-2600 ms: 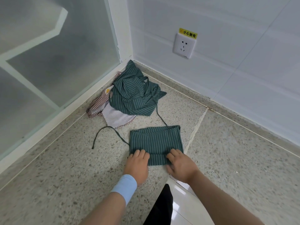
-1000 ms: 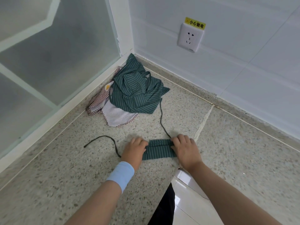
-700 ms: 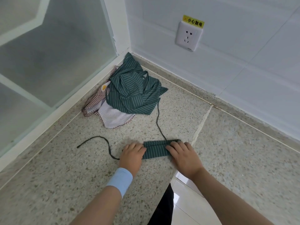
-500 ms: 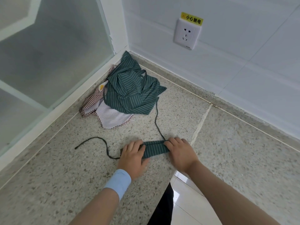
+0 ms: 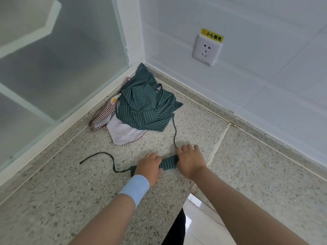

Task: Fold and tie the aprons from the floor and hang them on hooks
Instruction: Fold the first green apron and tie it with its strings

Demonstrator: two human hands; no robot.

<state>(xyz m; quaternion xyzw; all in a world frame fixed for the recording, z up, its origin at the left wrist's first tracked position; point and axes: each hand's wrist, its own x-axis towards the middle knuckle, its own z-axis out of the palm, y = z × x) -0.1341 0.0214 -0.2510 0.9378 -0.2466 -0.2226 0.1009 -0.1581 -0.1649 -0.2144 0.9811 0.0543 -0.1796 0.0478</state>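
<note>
A green striped apron [image 5: 169, 163] lies on the speckled floor [image 5: 70, 191], rolled into a narrow band. My left hand [image 5: 149, 167] presses on its left end and my right hand [image 5: 190, 161] grips its right end. One dark tie string [image 5: 99, 156] curls away to the left; another tie string [image 5: 174, 131] runs from my right hand up toward the pile. A second green striped apron [image 5: 145, 106] sits crumpled in the corner on top of a red-and-white checked apron [image 5: 122, 131].
A frosted glass partition [image 5: 62, 59] with a white frame stands on the left. The white tiled wall [image 5: 265, 76] on the right carries a wall socket [image 5: 206, 50] with a yellow label. A glossy white tile [image 5: 203, 223] lies below a floor edge near me.
The apron went from a flat folded rectangle to a narrow roll. My two hands have moved closer together on it, and the left string has shifted.
</note>
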